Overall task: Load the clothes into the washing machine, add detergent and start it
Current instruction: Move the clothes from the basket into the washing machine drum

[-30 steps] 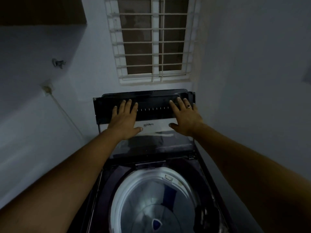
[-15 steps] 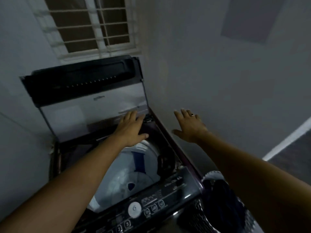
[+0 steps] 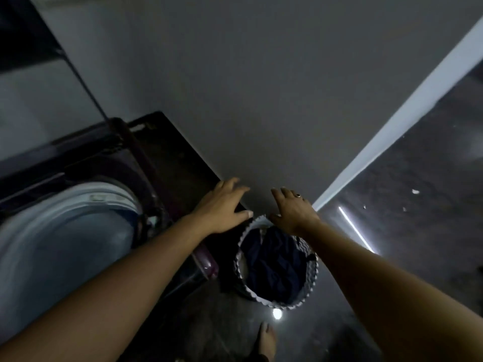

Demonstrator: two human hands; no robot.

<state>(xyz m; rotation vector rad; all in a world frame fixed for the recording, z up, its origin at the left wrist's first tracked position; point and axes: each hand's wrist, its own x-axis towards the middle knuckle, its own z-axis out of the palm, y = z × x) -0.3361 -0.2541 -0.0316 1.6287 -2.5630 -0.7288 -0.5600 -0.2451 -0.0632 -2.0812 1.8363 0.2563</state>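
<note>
The top-loading washing machine (image 3: 162, 163) fills the left side, its lid raised and its pale drum (image 3: 65, 231) exposed. To its right on the floor stands a round laundry basket (image 3: 312, 279) with a zigzag pattern, and dark blue clothes (image 3: 277, 262) lie inside it. My left hand (image 3: 222, 205) hovers with spread fingers above the machine's right edge, just left of the basket's far rim. My right hand (image 3: 292, 210), a ring on one finger, is spread over that far rim. Neither hand holds anything.
A grey wall (image 3: 261, 87) runs close behind the basket, with a white skirting strip (image 3: 392, 121) along its base. Dark speckled floor (image 3: 418, 205) lies to the right. A bare foot (image 3: 266, 340) stands in front of the basket.
Both hands left the raised lid and swung down to the right over the laundry basket. The view turned from the window and machine towards the basket and floor.
</note>
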